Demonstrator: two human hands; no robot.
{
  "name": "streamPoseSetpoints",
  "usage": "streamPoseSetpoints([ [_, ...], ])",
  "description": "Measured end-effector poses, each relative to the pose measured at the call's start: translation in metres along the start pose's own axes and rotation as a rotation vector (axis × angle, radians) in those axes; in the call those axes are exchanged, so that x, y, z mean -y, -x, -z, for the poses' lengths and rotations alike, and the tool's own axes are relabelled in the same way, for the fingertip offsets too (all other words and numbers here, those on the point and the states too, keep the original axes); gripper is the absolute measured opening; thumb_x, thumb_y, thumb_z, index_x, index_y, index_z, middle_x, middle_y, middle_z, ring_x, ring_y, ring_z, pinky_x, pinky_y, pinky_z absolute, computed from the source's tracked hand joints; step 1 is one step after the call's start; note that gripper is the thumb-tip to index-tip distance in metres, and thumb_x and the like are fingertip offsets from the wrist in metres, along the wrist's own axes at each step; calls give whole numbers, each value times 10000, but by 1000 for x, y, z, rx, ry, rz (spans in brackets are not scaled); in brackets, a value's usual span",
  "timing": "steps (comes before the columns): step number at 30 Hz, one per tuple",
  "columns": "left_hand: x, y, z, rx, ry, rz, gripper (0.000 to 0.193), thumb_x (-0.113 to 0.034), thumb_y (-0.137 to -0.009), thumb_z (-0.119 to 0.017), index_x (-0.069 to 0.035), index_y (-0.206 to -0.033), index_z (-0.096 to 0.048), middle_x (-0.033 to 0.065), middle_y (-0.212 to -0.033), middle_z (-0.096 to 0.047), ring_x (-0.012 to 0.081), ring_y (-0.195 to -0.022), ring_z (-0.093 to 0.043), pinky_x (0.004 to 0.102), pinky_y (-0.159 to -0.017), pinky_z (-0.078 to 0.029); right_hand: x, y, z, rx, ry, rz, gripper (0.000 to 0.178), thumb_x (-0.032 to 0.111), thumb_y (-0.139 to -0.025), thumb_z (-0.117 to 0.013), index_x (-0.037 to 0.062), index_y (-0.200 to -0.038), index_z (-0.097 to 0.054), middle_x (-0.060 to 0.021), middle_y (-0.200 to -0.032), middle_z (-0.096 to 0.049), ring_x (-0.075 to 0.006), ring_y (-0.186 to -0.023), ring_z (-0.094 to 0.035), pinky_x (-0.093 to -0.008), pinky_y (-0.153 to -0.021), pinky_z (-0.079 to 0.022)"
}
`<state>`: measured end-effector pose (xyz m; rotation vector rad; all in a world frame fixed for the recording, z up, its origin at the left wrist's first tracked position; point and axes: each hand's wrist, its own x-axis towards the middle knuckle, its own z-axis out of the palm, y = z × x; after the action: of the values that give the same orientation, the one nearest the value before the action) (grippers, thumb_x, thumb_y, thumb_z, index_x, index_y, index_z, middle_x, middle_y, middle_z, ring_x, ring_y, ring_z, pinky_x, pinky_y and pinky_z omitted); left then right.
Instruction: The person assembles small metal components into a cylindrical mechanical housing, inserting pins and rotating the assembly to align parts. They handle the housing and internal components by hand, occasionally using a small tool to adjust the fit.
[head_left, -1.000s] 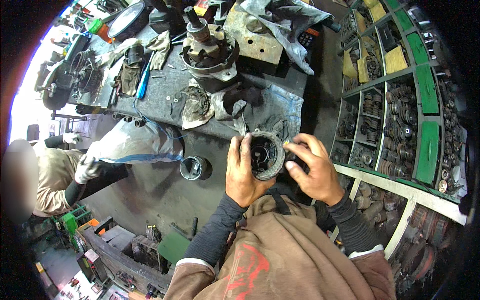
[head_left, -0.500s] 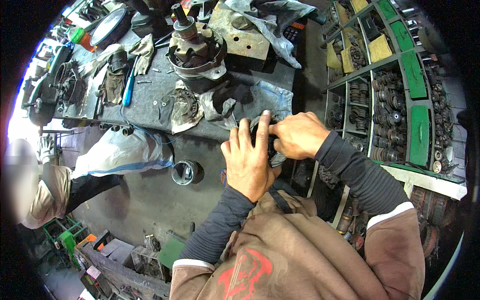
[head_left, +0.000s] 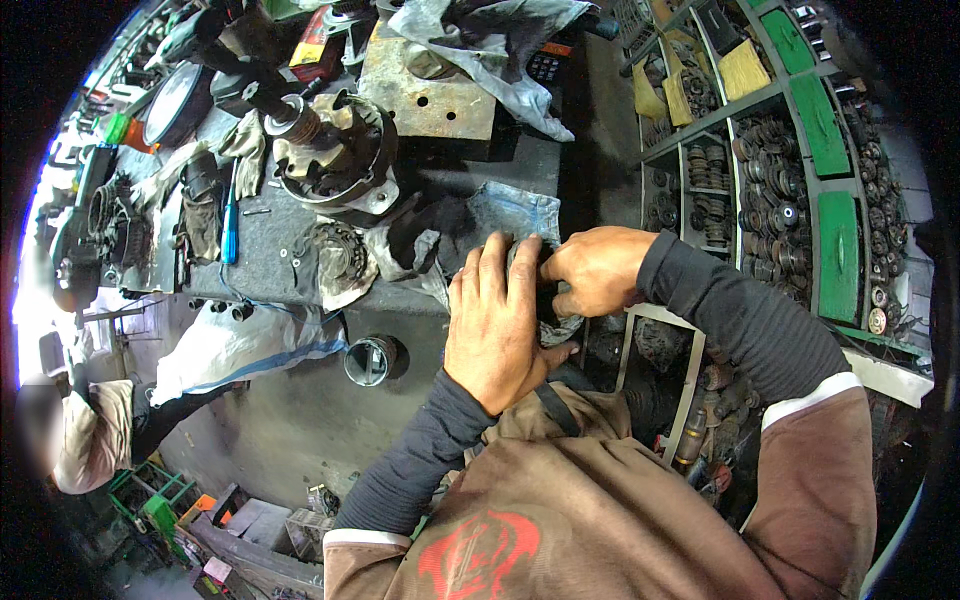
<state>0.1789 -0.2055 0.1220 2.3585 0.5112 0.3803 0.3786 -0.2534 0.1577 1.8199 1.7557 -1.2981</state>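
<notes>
Between my hands is a dark, round part, mostly hidden by fingers; its exact kind does not show. My left hand lies along its left side, long fingers stretched over it and thumb around the near side, gripping it. From the right, my right hand reaches in with curled fingers pressed against the part's inner side; whether they pinch something small is hidden. Just beyond lies a faded blue cloth on the bench edge. Left of it, a toothed metal part rests on a dirty rag.
A large metal housing with an upright shaft stands on the workbench, near a blue-handled screwdriver. A tin can and white sack sit below. Shelves of metal parts line the right; another person is far left.
The view has shifted, so the bench sits further left and lower. My right fingers have shifted slightly at the dark part; my left hand keeps its place on it.
</notes>
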Motion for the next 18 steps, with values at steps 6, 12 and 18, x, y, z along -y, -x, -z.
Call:
streamPoseSetpoints([
  [6,-1,-5,1,15,6,10,1155,-183,-477,-982,-7,-1476,-429,315,-1516,-418,511,-1402,-433,560,-1160,-383,-4,-7,8,24,57,14,437,400,-861,-685,-25,-921,-766,-274,-941,-751,-427,-914,-745,-525,-833,-591],
  [12,-9,-12,-7,21,-116,6,1061,-271,-517,-975,38,-1401,-476,317,-1494,-447,490,-1391,-457,542,-1147,-400,-35,-13,-1,-30,59,88,412,350,-792,-721,-27,-957,-733,-277,-925,-747,-441,-904,-743,-516,-819,-606],
  [18,-10,-16,-1,84,-58,68,1097,-258,-575,-964,73,-1463,-412,337,-1527,-397,516,-1391,-441,580,-1159,-396,-30,-5,3,-24,31,27,417,349,-844,-724,-6,-1063,-729,-278,-1054,-739,-437,-1034,-722,-518,-906,-577],
])
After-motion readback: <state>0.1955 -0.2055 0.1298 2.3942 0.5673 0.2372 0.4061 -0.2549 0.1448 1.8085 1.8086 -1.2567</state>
